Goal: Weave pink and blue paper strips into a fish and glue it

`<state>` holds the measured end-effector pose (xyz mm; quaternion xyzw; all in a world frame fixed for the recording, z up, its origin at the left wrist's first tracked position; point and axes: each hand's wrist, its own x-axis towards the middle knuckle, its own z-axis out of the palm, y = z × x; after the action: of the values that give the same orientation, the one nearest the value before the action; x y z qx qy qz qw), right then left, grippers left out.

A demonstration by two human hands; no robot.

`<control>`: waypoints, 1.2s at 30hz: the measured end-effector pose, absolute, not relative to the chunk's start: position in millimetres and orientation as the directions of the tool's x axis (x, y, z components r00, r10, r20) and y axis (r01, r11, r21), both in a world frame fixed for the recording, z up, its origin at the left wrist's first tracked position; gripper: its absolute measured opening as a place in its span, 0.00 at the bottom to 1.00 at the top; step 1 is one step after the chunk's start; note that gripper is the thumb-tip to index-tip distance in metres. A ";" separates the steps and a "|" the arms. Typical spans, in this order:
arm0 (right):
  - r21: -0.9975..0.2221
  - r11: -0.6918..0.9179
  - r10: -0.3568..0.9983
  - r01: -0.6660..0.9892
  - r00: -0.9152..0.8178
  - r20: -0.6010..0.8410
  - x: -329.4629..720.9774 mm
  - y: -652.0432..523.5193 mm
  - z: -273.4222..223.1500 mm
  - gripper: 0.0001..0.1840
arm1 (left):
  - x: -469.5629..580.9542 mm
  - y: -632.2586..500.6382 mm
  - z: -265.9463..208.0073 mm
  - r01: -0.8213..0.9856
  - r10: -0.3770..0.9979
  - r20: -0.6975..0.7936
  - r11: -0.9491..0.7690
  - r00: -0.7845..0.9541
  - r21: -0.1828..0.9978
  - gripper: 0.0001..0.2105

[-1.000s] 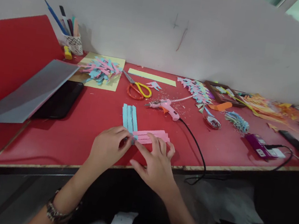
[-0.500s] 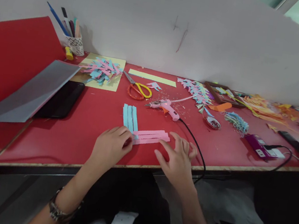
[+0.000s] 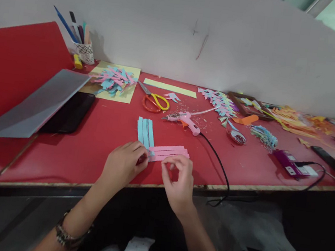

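near the lower centre of the frame, the left hand (image 3: 124, 163) is curling thumb and fingers close together at the left end of the pink strips (image 3: 167, 149), while the right hand (image 3: 180, 182) is pinching its thumb and forefinger tips nearly shut at their lower edge; whether either is gripping paper i cannot tell. the pink strips are lying sideways there, and the blue strips (image 3: 145, 131) are stretching upward from their left end. toward mid-frame, a pink glue gun (image 3: 190, 124) is lying near scissors (image 3: 149, 94).
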<state>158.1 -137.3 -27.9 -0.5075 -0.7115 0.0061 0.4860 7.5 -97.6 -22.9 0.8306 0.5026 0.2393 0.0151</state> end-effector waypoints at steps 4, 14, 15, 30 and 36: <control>-0.486 0.490 0.755 0.724 -0.073 0.651 162.1 -132.0 -30.1 0.23 | 7.9 -97.2 -23.8 0.825 0.849 0.374 -0.487 0.372 0.286 0.03; -0.398 0.406 0.862 0.823 -0.200 0.466 160.8 -132.3 -30.3 0.30 | 6.7 -97.3 -25.6 0.795 0.842 0.390 -0.507 0.373 0.332 0.03; -0.397 0.388 0.872 0.832 -0.191 0.451 162.1 -132.2 -29.8 0.30 | 6.6 -97.3 -25.3 0.794 0.840 0.392 -0.509 0.375 0.332 0.03; -0.320 0.139 0.855 0.937 0.050 0.516 198.1 -126.4 -22.7 0.34 | 5.2 -94.3 -25.7 0.778 0.845 0.391 -0.507 0.365 0.370 0.03; -0.358 0.292 0.924 0.887 -0.165 0.345 178.2 -111.4 -7.0 0.35 | 2.9 -91.3 -34.6 0.808 0.818 0.497 -0.487 0.289 0.331 0.11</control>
<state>178.2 -111.4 -7.0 -0.5940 -0.7622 0.0363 0.2547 2.9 -91.3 -34.6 0.8028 0.5064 0.3146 0.0077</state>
